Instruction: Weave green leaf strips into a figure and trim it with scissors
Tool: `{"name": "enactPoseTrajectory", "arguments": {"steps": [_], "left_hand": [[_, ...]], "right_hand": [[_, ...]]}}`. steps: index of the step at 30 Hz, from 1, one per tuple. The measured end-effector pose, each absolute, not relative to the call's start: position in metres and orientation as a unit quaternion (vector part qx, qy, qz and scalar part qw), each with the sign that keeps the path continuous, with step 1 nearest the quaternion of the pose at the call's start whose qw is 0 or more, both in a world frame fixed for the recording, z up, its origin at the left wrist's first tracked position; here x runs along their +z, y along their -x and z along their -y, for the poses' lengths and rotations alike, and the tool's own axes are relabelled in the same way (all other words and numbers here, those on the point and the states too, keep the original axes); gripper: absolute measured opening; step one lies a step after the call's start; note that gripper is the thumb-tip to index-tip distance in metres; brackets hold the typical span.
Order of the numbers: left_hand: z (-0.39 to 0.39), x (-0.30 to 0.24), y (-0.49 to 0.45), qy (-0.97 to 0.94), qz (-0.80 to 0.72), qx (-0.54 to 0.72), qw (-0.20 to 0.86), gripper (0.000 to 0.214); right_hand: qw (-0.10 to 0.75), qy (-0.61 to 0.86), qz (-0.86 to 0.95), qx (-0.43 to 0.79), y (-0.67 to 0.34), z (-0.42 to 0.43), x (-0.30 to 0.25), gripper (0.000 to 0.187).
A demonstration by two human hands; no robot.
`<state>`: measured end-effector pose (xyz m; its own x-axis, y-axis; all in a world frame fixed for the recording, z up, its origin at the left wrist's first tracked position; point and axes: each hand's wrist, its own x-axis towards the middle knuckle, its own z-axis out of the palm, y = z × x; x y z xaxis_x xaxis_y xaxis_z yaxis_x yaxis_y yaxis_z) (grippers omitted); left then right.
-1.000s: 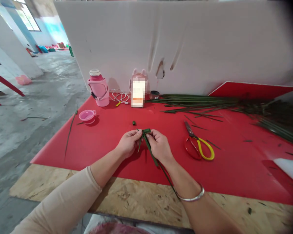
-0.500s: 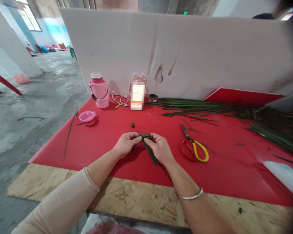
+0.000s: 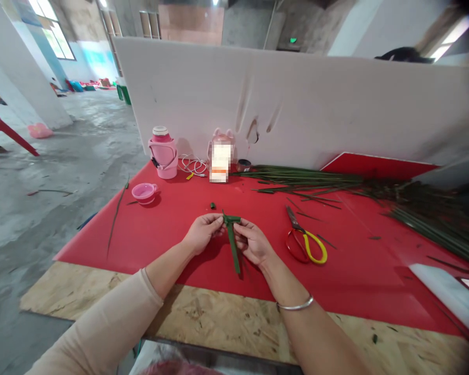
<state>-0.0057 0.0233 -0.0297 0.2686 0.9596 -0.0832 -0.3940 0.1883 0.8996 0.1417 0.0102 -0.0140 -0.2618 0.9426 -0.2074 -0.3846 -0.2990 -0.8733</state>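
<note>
Above the red sheet, a folded green leaf strip is held between my two hands, its loose end hanging down toward me. My left hand pinches its upper left side with thumb and fingertips. On the other side my right hand has its thumb and fingers closed at the right edge of the fold; part of the grip is hidden behind the leaf. A small green leaf piece lies just beyond the hands. Scissors with red and yellow handles rest to the right.
A pink bottle and a pink cup stand at the left. Near the white panel are a white cable, a lit blurred screen and long green leaves. Bare chipboard borders the near edge.
My right hand has shifted a little lower and its thumb no longer covers the fold's centre, so the hanging strip shows more fully and points straighter down. The camera view has tilted up slightly.
</note>
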Motion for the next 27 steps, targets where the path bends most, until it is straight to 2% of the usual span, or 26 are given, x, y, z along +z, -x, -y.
{"name": "enactPoseTrajectory", "arguments": {"steps": [3,7,8,10,13,15,18,21,24,27], "left_hand": [[-0.023,-0.028,0.006,-0.425,-0.401,0.521,0.622,0.034],[-0.011,-0.017,0.004,-0.502,-0.477,0.608,0.388,0.024],[-0.007,-0.015,0.003,-0.524,-0.471,0.608,0.365,0.023],[-0.001,-0.012,-0.001,-0.549,-0.437,0.589,0.400,0.029],[0.001,-0.014,-0.008,-0.494,-0.404,0.553,0.535,0.037],[-0.003,-0.016,-0.009,-0.396,-0.398,0.542,0.626,0.034],[-0.009,-0.016,-0.006,-0.254,-0.382,0.529,0.714,0.025],[-0.012,-0.012,-0.003,-0.189,-0.348,0.524,0.754,0.023],[-0.012,-0.010,-0.002,-0.193,-0.326,0.524,0.762,0.026],[-0.012,-0.014,-0.003,-0.237,-0.358,0.535,0.727,0.027]], "right_hand": [[0.482,0.381,0.348,0.708,-0.144,-0.008,-0.010,0.026],[0.524,0.464,0.383,0.602,-0.143,-0.007,-0.006,0.026],[0.531,0.483,0.407,0.565,-0.142,-0.006,-0.005,0.024],[0.528,0.499,0.480,0.493,-0.141,-0.003,-0.002,0.020],[0.490,0.482,0.580,0.437,-0.139,0.003,0.001,0.014],[0.469,0.469,0.586,0.466,-0.140,0.005,0.003,0.017],[0.509,0.481,0.501,0.508,-0.145,0.003,0.005,0.027],[0.566,0.508,0.438,0.479,-0.149,-0.002,0.003,0.028],[0.556,0.504,0.479,0.455,-0.149,-0.004,0.000,0.022],[0.538,0.500,0.553,0.394,-0.147,-0.001,-0.001,0.018]]}}
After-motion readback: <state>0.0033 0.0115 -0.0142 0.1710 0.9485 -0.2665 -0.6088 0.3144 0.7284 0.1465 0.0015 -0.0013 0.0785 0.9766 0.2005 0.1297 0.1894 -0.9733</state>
